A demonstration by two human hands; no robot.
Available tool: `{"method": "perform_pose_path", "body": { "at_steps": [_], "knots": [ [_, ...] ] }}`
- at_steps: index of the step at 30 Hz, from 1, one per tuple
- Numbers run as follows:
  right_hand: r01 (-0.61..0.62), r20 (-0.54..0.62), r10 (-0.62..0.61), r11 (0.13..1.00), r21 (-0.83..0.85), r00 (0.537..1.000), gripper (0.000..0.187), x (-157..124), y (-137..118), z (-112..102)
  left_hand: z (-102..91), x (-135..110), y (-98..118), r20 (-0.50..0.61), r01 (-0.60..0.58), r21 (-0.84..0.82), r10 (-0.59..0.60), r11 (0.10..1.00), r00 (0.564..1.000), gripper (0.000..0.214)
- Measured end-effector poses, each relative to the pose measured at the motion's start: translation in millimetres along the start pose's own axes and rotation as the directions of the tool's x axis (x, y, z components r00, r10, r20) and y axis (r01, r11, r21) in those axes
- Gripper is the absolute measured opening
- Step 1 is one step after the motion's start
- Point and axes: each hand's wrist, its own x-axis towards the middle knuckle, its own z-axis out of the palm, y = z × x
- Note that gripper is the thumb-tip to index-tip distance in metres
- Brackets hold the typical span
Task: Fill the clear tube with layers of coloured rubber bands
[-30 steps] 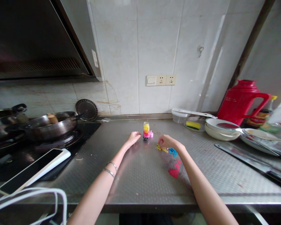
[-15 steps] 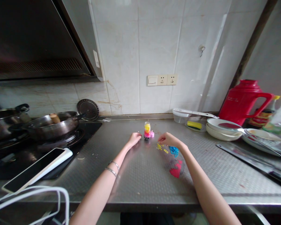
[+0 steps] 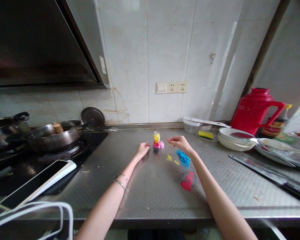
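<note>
A small clear bottle (image 3: 156, 140) stands upright on the counter, filled with layers of dark, pink, orange and yellow bits. Against its right side sits a small pink piece (image 3: 161, 144), perhaps a cap. My left hand (image 3: 142, 150) rests just left of the bottle, fingers loosely stretched towards it and nothing visible in them. To the bottle's right, my right hand (image 3: 179, 143) is raised slightly, thumb and finger pinching a small yellow loop (image 3: 169, 143). Below that hand lie several yellow loops (image 3: 169, 157), and a heap of blue loops (image 3: 183, 159) is beside them.
A red heart-like patch (image 3: 187, 181) marks the counter (image 3: 150, 193). At left are a pan (image 3: 53, 138) on the stove and a phone (image 3: 33, 183). On the right are a knife (image 3: 262, 171), bowls (image 3: 233, 141), a yellow sponge (image 3: 206, 134) and a red thermos (image 3: 255, 111).
My right hand has lifted from the yellow loops, up and away, with one in its fingertips. More of the blue heap now shows. My left hand stays beside the bottle.
</note>
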Motion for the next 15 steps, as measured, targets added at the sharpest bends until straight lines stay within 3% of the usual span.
{"method": "perform_pose_path", "body": {
  "at_steps": [3, 8, 15],
  "knots": [
    [0.040, -0.113, -0.032, 0.997, 0.069, 0.993, 0.030, 12.6, -11.9, 4.4, 0.6, 2.1, -2.7, -0.018, -0.008, 0.015, 0.008, 1.000, 1.000, 0.017],
    [0.048, -0.200, -0.014, 0.985, 0.166, 0.980, 0.037, 39.1, -30.7, 18.2, 2.0, 4.7, -7.8, -0.026, -0.004, 0.050, 0.005, 0.999, 1.000, 0.019],
    [0.038, -0.171, -0.011, 0.987, 0.155, 0.985, 0.043, 63.0, -26.7, 45.3, 0.5, 2.0, -4.7, 0.001, 0.011, 0.027, -0.011, 1.000, 1.000, 0.021]
  ]
}}
